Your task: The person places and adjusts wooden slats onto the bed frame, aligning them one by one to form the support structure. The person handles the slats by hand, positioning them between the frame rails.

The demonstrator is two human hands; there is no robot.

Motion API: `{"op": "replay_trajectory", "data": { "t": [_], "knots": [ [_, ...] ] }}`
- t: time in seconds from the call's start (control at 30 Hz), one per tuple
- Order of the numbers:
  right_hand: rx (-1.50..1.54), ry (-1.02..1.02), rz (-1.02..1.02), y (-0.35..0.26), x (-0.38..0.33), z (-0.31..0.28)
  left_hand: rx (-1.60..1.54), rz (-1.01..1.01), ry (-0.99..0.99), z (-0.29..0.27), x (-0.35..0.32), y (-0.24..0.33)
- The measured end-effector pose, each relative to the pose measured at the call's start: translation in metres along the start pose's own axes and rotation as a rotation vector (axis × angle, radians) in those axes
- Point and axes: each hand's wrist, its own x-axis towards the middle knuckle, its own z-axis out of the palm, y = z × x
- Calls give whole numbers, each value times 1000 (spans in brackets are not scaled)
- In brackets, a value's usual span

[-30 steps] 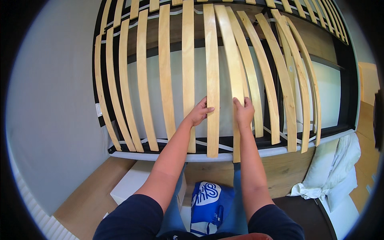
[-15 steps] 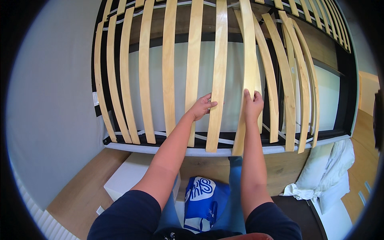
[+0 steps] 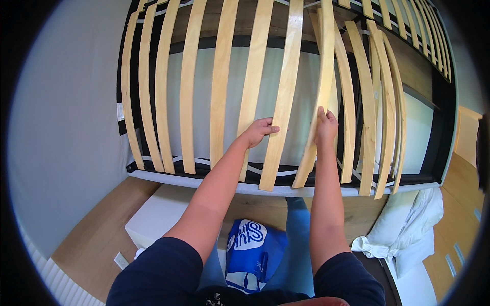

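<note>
A bed frame [image 3: 214,182] with a pale grey rim lies before me, crossed by several curved light-wood slats. My left hand [image 3: 259,131] rests on one slat [image 3: 282,102], thumb on its face and fingers curled round its left edge. My right hand [image 3: 324,125] grips the neighbouring slat [image 3: 321,86], which stands tilted and lifted, crossing over the slat to its right. Both slats' near ends overhang the frame's front rail. Black webbing straps run along the near slat ends.
A white box [image 3: 159,219] sits on the wood floor below the frame, with a blue and white bag [image 3: 250,250] by my legs. White bedding [image 3: 408,229] is heaped at the lower right. A grey wall [image 3: 61,127] stands to the left.
Both hands have risen along the slats. The slat in my right hand has swung more upright and leftward at its top. My view has shifted closer.
</note>
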Motion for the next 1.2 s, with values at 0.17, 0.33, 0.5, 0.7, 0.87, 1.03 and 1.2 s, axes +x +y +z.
{"op": "replay_trajectory", "data": {
  "t": [0.17,0.33,0.5,0.7,0.87,1.03,1.2],
  "knots": [
    [138,-62,84,5,1,-8,-103,-92,48,6,0,2],
    [-234,105,-132,16,-2,0,48,38,91,7,5,-8],
    [-248,37,-113,-13,-15,4,69,49,87,-1,7,-12],
    [-367,32,-124,-37,-12,28,10,-83,112,7,9,-6],
    [-393,93,-283,-3,-4,23,158,-84,205,11,17,-12],
    [-349,-15,-261,9,-1,8,8,-43,220,15,8,-2],
    [-458,-14,-252,13,-2,13,-70,2,232,28,5,13]
  ]
}}
